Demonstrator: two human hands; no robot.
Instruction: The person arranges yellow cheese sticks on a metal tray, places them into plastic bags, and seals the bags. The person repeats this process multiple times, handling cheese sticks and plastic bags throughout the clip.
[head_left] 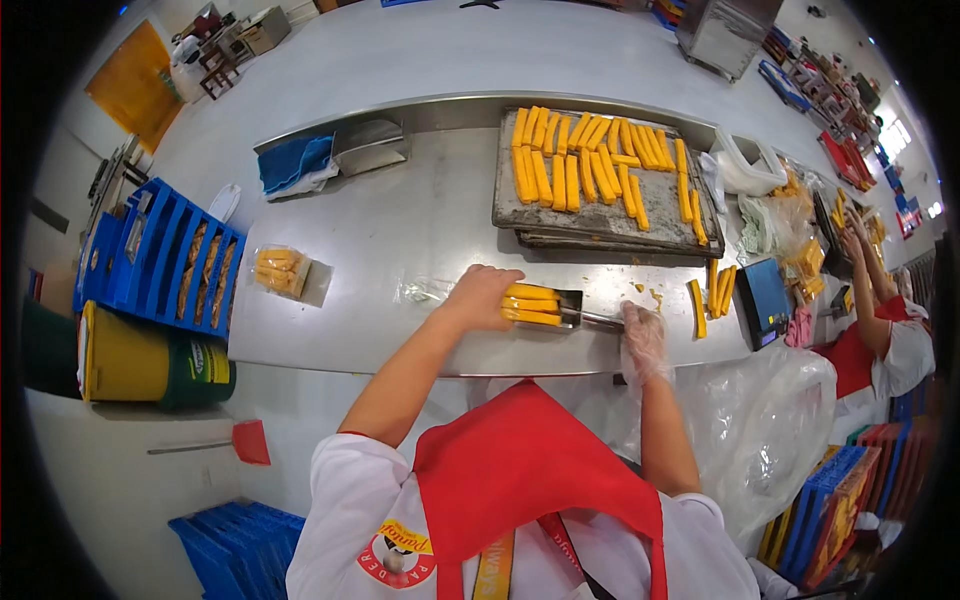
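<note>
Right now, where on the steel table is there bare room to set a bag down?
Widest bare patch: mid-table, between the blue cloth, the baking tray and the bagged sticks. A narrower strip runs along the near edge, left of the left hand. Crowded: right of the right hand, with loose sticks, a scale and bags.

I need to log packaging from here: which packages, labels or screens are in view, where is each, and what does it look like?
Sealed bag: on the steel table, far left of the left hand; clear plastic, yellow sticks inside.
Drum label: on the yellow-and-green drum below the table's left end; small yellow-green patch.
Scale: on the table right of the gloved right hand; blue, flat, square; its display is not legible.
</note>
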